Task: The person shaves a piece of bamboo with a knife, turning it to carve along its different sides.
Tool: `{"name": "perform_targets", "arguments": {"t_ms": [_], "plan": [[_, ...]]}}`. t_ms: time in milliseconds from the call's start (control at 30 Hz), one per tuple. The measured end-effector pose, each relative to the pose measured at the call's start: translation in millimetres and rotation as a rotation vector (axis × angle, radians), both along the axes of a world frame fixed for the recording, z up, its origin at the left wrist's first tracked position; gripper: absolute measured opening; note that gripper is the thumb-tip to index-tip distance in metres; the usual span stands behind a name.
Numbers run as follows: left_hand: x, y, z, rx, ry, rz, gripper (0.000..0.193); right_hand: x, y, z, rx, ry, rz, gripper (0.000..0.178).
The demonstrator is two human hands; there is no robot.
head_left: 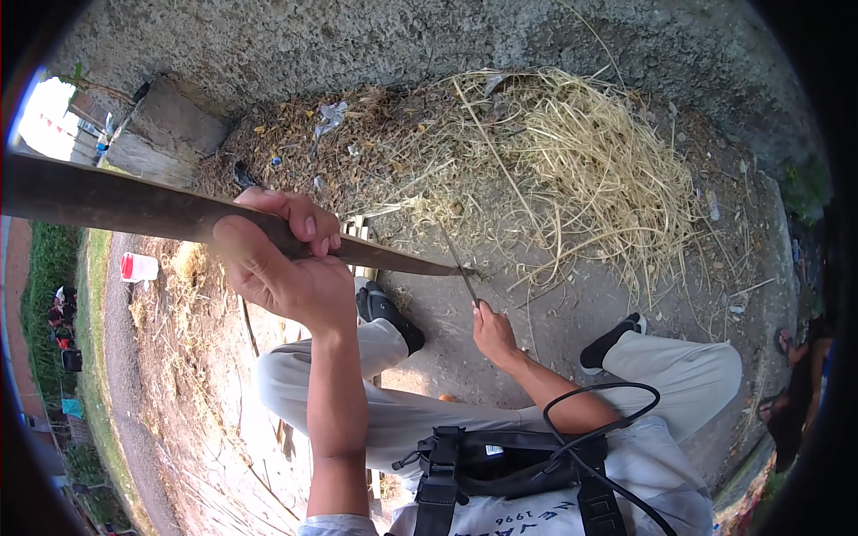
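The left hand (299,277) clasps a long, flat brown wood-like strip (107,198); below the strip, a looped black cable (617,385) crosses the right forearm (579,409). Near the strip's tip, the right hand (496,335) grips a thin dark blade (468,285). Beyond the strip are a loose straw-yellow fibre heap (608,170) and a rough grey wall (447,40).
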State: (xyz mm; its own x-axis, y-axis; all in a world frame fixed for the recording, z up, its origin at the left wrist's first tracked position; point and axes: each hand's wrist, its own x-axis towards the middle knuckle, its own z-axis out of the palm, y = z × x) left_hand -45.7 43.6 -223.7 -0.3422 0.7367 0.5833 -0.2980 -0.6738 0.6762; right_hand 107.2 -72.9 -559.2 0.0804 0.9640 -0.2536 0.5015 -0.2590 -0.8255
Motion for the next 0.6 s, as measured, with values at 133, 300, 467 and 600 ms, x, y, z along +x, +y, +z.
{"name": "perform_targets", "arguments": {"t_ms": [133, 300, 467, 600], "plan": [[-4.6, 3.2, 2.3, -0.022, 0.001, 0.074, 0.046, 21.3, -14.7, -29.5, -0.196, -0.277, 0.087, 0.024], [2.9, 4.0, 0.1, 0.019, 0.035, 0.017, 0.045, 17.9, -7.4, -30.0, -0.008, -0.145, 0.059, 0.027], [0.8, 0.8, -0.4, 0.017, 0.013, -0.031, 0.049, 18.9, -2.7, -19.7, -0.222, -0.117, 0.037, 0.027], [-4.9, -0.2, -1.2, -0.011, -0.018, -0.081, 0.051, 26.3, -2.9, -28.3, -0.248, -0.147, -0.001, 0.028]]}}
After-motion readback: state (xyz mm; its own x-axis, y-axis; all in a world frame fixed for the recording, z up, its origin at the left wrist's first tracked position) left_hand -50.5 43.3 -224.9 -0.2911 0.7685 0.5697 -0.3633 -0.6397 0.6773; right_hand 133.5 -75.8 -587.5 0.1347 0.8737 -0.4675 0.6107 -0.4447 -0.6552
